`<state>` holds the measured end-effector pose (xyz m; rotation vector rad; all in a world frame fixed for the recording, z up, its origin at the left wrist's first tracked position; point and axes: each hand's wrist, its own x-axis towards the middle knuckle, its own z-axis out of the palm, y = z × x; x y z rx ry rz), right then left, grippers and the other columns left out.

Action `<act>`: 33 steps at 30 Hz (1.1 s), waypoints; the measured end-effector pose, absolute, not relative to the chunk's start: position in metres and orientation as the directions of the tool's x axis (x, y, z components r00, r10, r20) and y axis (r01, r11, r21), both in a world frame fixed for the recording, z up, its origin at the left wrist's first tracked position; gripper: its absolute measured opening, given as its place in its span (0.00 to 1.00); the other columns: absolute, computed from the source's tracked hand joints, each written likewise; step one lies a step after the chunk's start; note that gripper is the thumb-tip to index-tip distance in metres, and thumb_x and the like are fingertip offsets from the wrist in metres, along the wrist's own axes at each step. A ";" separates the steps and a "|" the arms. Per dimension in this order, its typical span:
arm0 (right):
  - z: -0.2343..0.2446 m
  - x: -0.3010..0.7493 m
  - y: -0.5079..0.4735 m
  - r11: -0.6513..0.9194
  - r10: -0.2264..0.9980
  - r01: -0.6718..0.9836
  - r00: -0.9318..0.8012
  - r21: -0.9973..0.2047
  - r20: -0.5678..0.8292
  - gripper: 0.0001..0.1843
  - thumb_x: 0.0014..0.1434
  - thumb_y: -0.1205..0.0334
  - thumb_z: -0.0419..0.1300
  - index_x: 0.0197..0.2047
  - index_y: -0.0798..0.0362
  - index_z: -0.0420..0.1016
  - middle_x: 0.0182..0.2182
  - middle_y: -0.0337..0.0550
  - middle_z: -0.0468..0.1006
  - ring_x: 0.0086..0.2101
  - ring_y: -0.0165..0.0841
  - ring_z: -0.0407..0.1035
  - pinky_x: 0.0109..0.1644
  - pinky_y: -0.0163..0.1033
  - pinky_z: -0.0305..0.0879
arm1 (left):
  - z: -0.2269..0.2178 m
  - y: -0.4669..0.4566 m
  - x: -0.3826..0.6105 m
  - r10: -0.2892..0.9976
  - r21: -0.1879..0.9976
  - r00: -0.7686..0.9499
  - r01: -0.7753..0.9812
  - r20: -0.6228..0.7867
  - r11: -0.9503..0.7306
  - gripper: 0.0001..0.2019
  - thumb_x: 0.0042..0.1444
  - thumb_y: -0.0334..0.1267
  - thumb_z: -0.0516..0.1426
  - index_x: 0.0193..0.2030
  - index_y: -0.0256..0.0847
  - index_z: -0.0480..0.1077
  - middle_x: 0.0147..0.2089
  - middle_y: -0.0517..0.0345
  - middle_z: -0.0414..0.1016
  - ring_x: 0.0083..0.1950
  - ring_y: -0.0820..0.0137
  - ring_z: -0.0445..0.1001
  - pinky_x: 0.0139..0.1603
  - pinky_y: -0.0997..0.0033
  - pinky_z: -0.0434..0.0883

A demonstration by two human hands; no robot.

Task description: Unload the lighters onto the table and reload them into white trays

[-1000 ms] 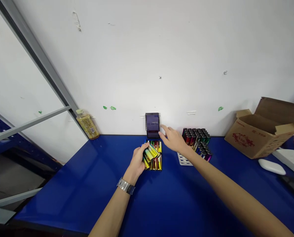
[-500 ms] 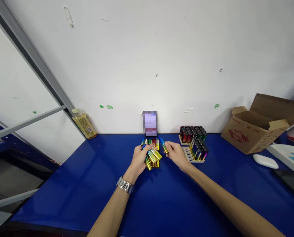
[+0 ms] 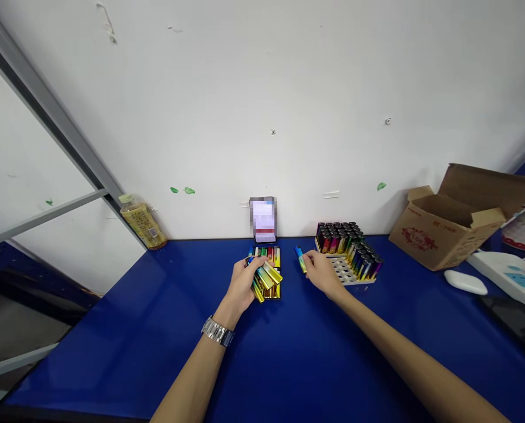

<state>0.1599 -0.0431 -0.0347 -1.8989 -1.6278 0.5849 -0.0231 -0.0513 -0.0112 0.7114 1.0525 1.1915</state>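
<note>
My left hand (image 3: pixel 240 285) is closed around a bunch of shiny blue-and-gold lighters (image 3: pixel 268 277), their gold ends fanned out to the right. Beneath and behind that bunch, more colourful lighters (image 3: pixel 263 251) lie on the table, partly covered by the hand. Between thumb and fingers, my right hand (image 3: pixel 323 273) pinches a single blue-and-gold lighter (image 3: pixel 300 259), its blue end pointing up and left. Just right of this hand stands a white rack (image 3: pixel 342 271) with bare holes at its near left. Several black-topped lighters (image 3: pixel 364 258) stand upright in its right side.
Behind the rack is another group of upright lighters (image 3: pixel 337 234). A phone (image 3: pixel 263 218) leans against the wall. An open cardboard box (image 3: pixel 438 229), a white mouse-like object (image 3: pixel 465 282) and a power strip (image 3: pixel 515 279) are at right; a bottle (image 3: pixel 143 223) is at far left.
My right hand has moved right with its lighter, away from the left hand and nearer the rack. My left hand keeps its bunch. The view has shifted slightly.
</note>
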 end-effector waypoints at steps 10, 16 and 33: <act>-0.024 0.130 -0.013 -0.124 0.991 0.691 0.058 -0.713 -0.117 0.13 0.63 0.64 0.52 0.28 0.56 0.70 0.16 0.45 0.76 0.17 0.29 0.70 0.25 0.32 0.63 | -0.011 -0.053 -0.022 0.966 0.886 -0.009 -0.400 -0.260 0.235 0.11 0.39 0.33 0.66 0.31 0.31 0.74 0.26 0.54 0.76 0.26 0.71 0.75 0.27 0.72 0.74; -0.025 0.132 -0.011 -0.078 0.995 0.734 0.014 -0.675 -0.101 0.12 0.62 0.62 0.54 0.28 0.55 0.70 0.12 0.40 0.72 0.14 0.29 0.67 0.23 0.32 0.62 | -0.009 -0.054 -0.021 0.965 0.886 -0.010 -0.398 -0.262 0.236 0.11 0.39 0.35 0.66 0.29 0.32 0.74 0.24 0.58 0.73 0.25 0.73 0.74 0.26 0.73 0.73; -0.018 0.145 -0.033 0.156 0.926 0.380 -0.378 -0.912 0.001 0.23 0.60 0.44 0.53 0.23 0.53 0.66 0.15 0.33 0.67 0.13 0.24 0.58 0.18 0.31 0.51 | -0.013 -0.055 -0.018 0.972 0.895 0.097 -0.379 -0.213 0.234 0.15 0.38 0.38 0.70 0.31 0.32 0.73 0.25 0.56 0.75 0.26 0.70 0.75 0.28 0.71 0.74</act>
